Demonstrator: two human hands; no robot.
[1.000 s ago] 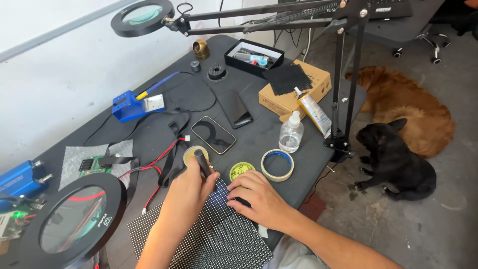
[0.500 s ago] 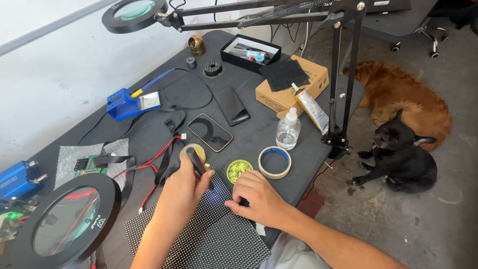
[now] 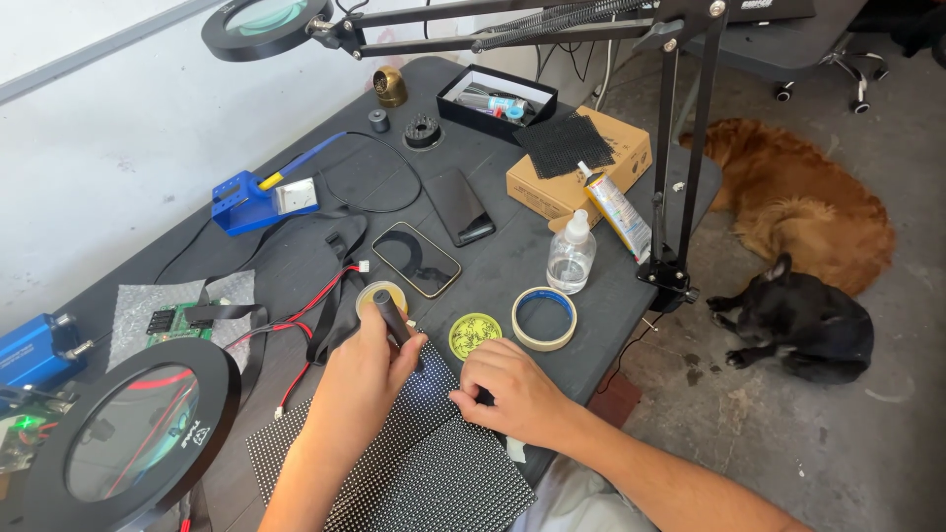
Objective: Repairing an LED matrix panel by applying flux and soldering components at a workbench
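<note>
Black dotted panel [image 3: 414, 463], L hand [image 3: 360, 379] gripping dark pen tool [image 3: 389, 315], R hand [image 3: 512, 394] flat on panel, holding nothing

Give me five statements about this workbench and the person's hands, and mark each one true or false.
1. The left hand holds a dark pen-like tool. True.
2. The right hand grips the clear bottle. False: it rests on the dotted panel; the bottle stands apart.
3. Two dogs lie on the floor. True: a brown dog and a black dog.
4. The tape roll sits on the cardboard box. False: it lies on the table.
5. The phone lies face up. True.
</note>
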